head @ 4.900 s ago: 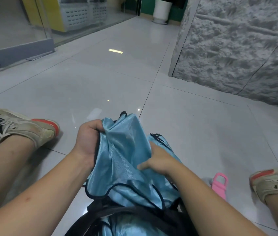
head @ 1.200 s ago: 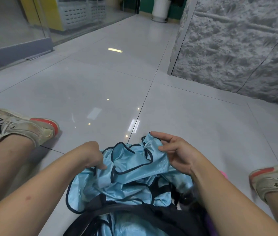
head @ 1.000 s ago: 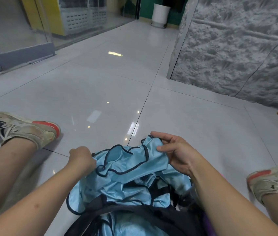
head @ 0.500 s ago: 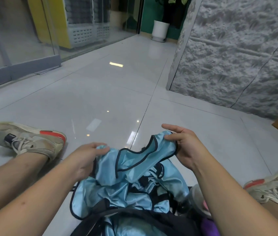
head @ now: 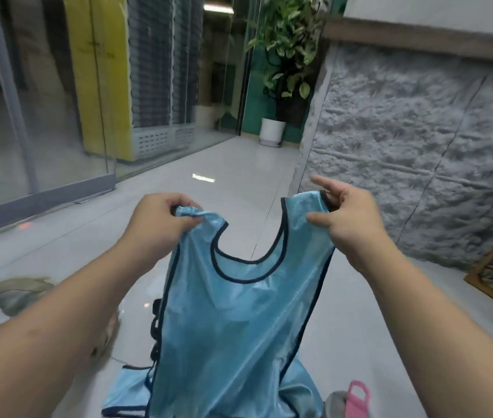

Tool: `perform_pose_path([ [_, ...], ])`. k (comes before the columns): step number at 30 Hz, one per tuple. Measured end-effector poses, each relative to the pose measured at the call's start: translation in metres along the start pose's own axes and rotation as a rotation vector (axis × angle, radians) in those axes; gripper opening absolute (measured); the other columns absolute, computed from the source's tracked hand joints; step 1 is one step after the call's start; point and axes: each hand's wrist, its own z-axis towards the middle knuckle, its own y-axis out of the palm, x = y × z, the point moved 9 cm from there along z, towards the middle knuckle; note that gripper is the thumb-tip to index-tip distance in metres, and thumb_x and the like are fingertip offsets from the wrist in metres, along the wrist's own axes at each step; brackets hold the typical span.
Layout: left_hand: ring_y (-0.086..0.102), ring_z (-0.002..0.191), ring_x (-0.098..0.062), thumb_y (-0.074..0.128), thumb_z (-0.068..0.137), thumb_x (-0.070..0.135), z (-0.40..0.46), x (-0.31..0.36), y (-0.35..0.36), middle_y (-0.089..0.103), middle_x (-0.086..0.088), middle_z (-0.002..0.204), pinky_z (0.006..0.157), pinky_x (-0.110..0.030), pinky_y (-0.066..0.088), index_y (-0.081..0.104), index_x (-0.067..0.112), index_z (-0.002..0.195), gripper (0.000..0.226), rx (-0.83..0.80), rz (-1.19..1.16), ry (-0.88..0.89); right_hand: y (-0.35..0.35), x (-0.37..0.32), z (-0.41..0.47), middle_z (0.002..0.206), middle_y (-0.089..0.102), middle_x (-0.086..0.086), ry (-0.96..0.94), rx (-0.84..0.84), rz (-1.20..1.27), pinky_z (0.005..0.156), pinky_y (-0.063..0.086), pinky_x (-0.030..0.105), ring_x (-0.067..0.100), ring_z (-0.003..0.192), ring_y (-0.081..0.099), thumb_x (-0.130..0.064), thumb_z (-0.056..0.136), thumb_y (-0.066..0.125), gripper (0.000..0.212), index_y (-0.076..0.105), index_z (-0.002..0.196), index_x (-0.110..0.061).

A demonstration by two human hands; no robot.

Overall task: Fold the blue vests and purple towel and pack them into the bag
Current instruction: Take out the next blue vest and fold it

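Note:
A light blue vest (head: 239, 324) with dark trim hangs upright in front of me, its neckline facing me. My left hand (head: 157, 224) pinches its left shoulder strap, bunched between fingers and thumb. My right hand (head: 344, 215) pinches the right shoulder strap, index finger sticking out. More blue vest fabric (head: 127, 393) lies on the floor below, partly hidden by the raised vest. The bag and the purple towel are not visible.
I sit on a glossy white tiled floor (head: 239, 176). A worn shoe (head: 18, 294) lies at left, a pink object (head: 356, 399) at bottom right. A grey rough stone wall (head: 420, 164) stands right, glass panels left, a potted plant (head: 275, 131) far back, a wooden frame (head: 492, 276) at right.
Both hands have lifted one blue vest off the pile and spread it by its shoulder straps. The camera has tilted upward, so the bag has left the view.

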Motion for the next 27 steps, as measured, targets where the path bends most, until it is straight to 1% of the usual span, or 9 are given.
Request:
perform_pose_path([
  [4, 0.056, 0.066, -0.014, 0.077, 0.089, 0.005, 0.015, 0.056, -0.028, 0.066, -0.002, 0.076, 0.061, -0.028, 0.046, 0.073, 0.022, 0.081, 0.019, 0.128, -0.053, 0.128, -0.045, -0.047, -0.001, 0.100, 0.076, 0.007, -0.178, 0.212, -0.125, 0.090, 0.063, 0.047, 0.026, 0.093, 0.073, 0.003, 0.081, 0.078, 0.064, 0.069, 0.134, -0.033],
  [8, 0.058, 0.073, -0.014, 0.079, 0.087, 0.005, 0.030, 0.099, -0.052, 0.066, 0.000, 0.078, 0.067, -0.029, 0.050, 0.073, 0.025, 0.077, 0.023, 0.189, -0.133, 0.228, -0.084, -0.080, -0.008, 0.113, 0.074, -0.008, -0.295, 0.352, -0.043, 0.095, 0.061, 0.040, 0.010, 0.108, 0.070, -0.002, 0.088, 0.076, 0.056, 0.069, 0.134, -0.033],
  [12, 0.055, 0.072, -0.013, 0.077, 0.091, 0.006, 0.036, 0.120, -0.045, 0.064, 0.000, 0.078, 0.068, -0.028, 0.047, 0.071, 0.024, 0.081, 0.021, 0.139, -0.155, 0.272, -0.095, -0.089, 0.000, 0.106, 0.075, -0.004, -0.252, 0.278, 0.203, 0.085, 0.061, 0.029, 0.012, 0.097, 0.072, 0.011, 0.090, 0.070, 0.055, 0.070, 0.128, -0.030],
  [17, 0.055, 0.070, -0.022, 0.080, 0.090, 0.017, 0.041, 0.091, -0.002, 0.065, -0.011, 0.079, 0.068, -0.039, 0.046, 0.068, 0.021, 0.086, 0.013, -0.019, -0.132, 0.181, -0.077, -0.059, 0.010, 0.097, 0.079, -0.003, -0.119, 0.217, 0.336, 0.077, 0.062, 0.030, 0.014, 0.089, 0.075, 0.020, 0.088, 0.065, 0.055, 0.072, 0.115, -0.027],
  [19, 0.052, 0.060, -0.020, 0.083, 0.087, 0.020, 0.041, 0.078, 0.014, 0.061, -0.016, 0.074, 0.059, -0.031, 0.043, 0.067, 0.022, 0.092, 0.016, -0.039, -0.064, 0.129, -0.065, -0.043, 0.014, 0.097, 0.079, -0.005, -0.069, 0.212, 0.282, 0.080, 0.064, 0.035, 0.016, 0.091, 0.076, 0.021, 0.086, 0.066, 0.053, 0.073, 0.114, -0.024],
  [21, 0.039, 0.050, -0.017, 0.081, 0.089, 0.022, 0.040, 0.066, 0.024, 0.050, -0.008, 0.069, 0.046, -0.023, 0.031, 0.064, 0.024, 0.098, 0.019, -0.014, 0.041, 0.081, -0.050, -0.029, 0.014, 0.100, 0.078, -0.004, -0.021, 0.197, 0.203, 0.087, 0.064, 0.042, 0.017, 0.091, 0.075, 0.020, 0.086, 0.067, 0.050, 0.073, 0.118, -0.019],
  [23, 0.036, 0.049, -0.017, 0.075, 0.092, 0.021, 0.039, 0.059, 0.030, 0.045, -0.002, 0.071, 0.038, -0.021, 0.027, 0.062, 0.025, 0.099, 0.016, 0.022, 0.129, 0.062, -0.035, -0.019, 0.013, 0.109, 0.077, -0.001, 0.013, 0.169, 0.107, 0.089, 0.064, 0.042, 0.015, 0.095, 0.075, 0.016, 0.088, 0.067, 0.050, 0.071, 0.125, -0.018],
  [25, 0.040, 0.049, -0.018, 0.073, 0.093, 0.021, 0.037, 0.056, 0.031, 0.047, -0.001, 0.070, 0.037, -0.021, 0.030, 0.061, 0.024, 0.096, 0.012, 0.070, 0.178, 0.064, -0.021, -0.015, 0.010, 0.119, 0.074, 0.000, 0.025, 0.134, 0.040, 0.089, 0.064, 0.041, 0.014, 0.100, 0.074, 0.010, 0.091, 0.068, 0.049, 0.071, 0.129, -0.021],
  [27, 0.046, 0.054, -0.019, 0.072, 0.093, 0.021, 0.034, 0.054, 0.031, 0.053, -0.001, 0.073, 0.046, -0.024, 0.036, 0.061, 0.023, 0.094, 0.012, 0.113, 0.190, 0.056, -0.007, -0.018, 0.004, 0.123, 0.072, -0.004, 0.010, 0.086, -0.015, 0.094, 0.061, 0.040, 0.013, 0.107, 0.071, 0.002, 0.093, 0.070, 0.049, 0.069, 0.134, -0.024],
])
